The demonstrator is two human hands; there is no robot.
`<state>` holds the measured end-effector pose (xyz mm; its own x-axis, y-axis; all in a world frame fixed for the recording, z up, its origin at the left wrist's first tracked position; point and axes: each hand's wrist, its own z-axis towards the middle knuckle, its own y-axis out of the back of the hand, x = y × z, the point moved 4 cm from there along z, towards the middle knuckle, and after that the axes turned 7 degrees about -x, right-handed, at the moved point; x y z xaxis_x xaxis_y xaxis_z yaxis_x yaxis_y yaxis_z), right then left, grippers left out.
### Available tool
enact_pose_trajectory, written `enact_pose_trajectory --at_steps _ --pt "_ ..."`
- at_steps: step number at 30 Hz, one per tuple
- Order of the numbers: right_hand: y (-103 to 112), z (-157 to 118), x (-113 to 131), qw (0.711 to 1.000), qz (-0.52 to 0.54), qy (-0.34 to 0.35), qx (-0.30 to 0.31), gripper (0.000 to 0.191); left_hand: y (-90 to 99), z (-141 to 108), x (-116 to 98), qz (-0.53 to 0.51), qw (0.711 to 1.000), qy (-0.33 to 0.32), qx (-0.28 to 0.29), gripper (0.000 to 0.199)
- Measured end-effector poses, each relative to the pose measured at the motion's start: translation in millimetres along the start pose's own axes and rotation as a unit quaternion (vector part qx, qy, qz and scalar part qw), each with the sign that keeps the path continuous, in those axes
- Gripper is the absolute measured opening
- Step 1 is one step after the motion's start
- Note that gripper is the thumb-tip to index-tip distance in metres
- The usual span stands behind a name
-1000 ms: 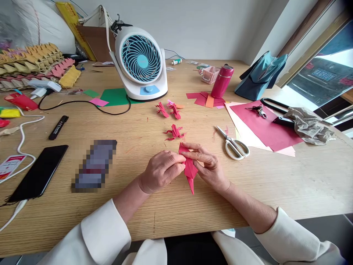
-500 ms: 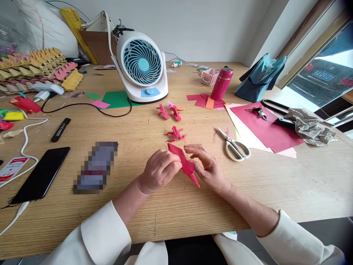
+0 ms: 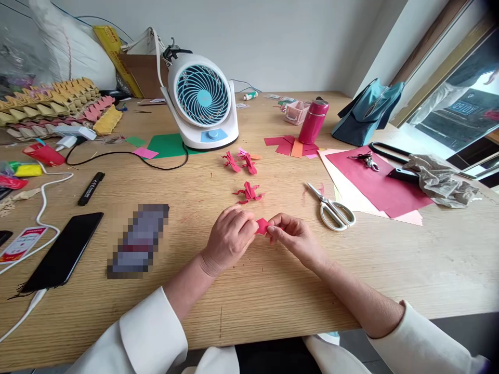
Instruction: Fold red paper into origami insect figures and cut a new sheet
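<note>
Between my two hands is a folded red paper piece (image 3: 262, 226), partly covered by my fingers. My left hand (image 3: 231, 234) is closed on its left end, thumb and fingers pinched. On the other end, my right hand (image 3: 294, 236) pinches the paper between thumb and index finger. Just beyond my hands sits a red origami figure with several thin legs (image 3: 248, 192). Farther back stand two similar ones, a left figure (image 3: 231, 161) and a right figure (image 3: 248, 162). White-handled scissors (image 3: 336, 213) lie to the right of my right hand.
A white fan (image 3: 206, 98) stands at the back, beside green paper (image 3: 166, 146). Right of it are a pink bottle (image 3: 314, 122), red sheets (image 3: 384, 182) and a blue bag (image 3: 366, 117). A black phone (image 3: 62, 252), a marker (image 3: 91, 188) and a white cable (image 3: 42, 195) lie left.
The folded paper has turned from slanting lengthwise to lying between my hands, with less of it showing. My right hand's fingers have closed onto its right end. The view has shifted slightly.
</note>
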<state>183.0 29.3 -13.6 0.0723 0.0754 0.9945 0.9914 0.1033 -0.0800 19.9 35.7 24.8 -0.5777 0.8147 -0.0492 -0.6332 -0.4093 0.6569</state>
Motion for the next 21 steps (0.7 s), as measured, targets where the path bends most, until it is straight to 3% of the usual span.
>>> enact_pose_trajectory --at_steps 3,5,7,10,12,15,18,21 --pt "8.4 3.6 -0.4 0.999 -0.019 0.032 -0.036 0.037 -5.1 -1.9 -3.0 -0.08 0.994 0.069 0.031 0.009" --pt "12.3 5.0 2.2 0.997 -0.03 0.055 -0.046 0.036 -8.4 -4.7 -1.8 -0.158 0.975 0.152 0.044 0.01" --pt "13.8 5.7 5.5 0.996 -0.031 0.068 -0.045 0.035 -13.1 -9.2 2.8 -0.239 0.933 0.266 0.048 0.006" --pt "12.8 6.1 9.7 0.997 -0.007 0.076 -0.03 0.033 -25.0 -16.8 6.4 -0.372 0.834 0.398 0.088 0.018" --pt "11.4 6.1 10.4 0.997 0.01 0.073 -0.016 0.033 -32.5 -19.4 4.8 -0.433 0.785 0.425 0.127 0.019" --pt "10.5 6.3 9.0 0.998 0.014 0.069 -0.006 0.031 -38.9 -21.6 2.9 -0.469 0.754 0.434 0.152 0.017" --pt "10.4 7.1 7.5 0.998 0.02 0.062 -0.01 0.031 -40.5 -22.7 2.7 -0.479 0.744 0.443 0.142 0.019" --pt "8.8 8.0 7.0 0.997 0.044 0.059 -0.009 0.031 -38.2 -22.2 4.3 -0.452 0.757 0.456 0.123 0.022"
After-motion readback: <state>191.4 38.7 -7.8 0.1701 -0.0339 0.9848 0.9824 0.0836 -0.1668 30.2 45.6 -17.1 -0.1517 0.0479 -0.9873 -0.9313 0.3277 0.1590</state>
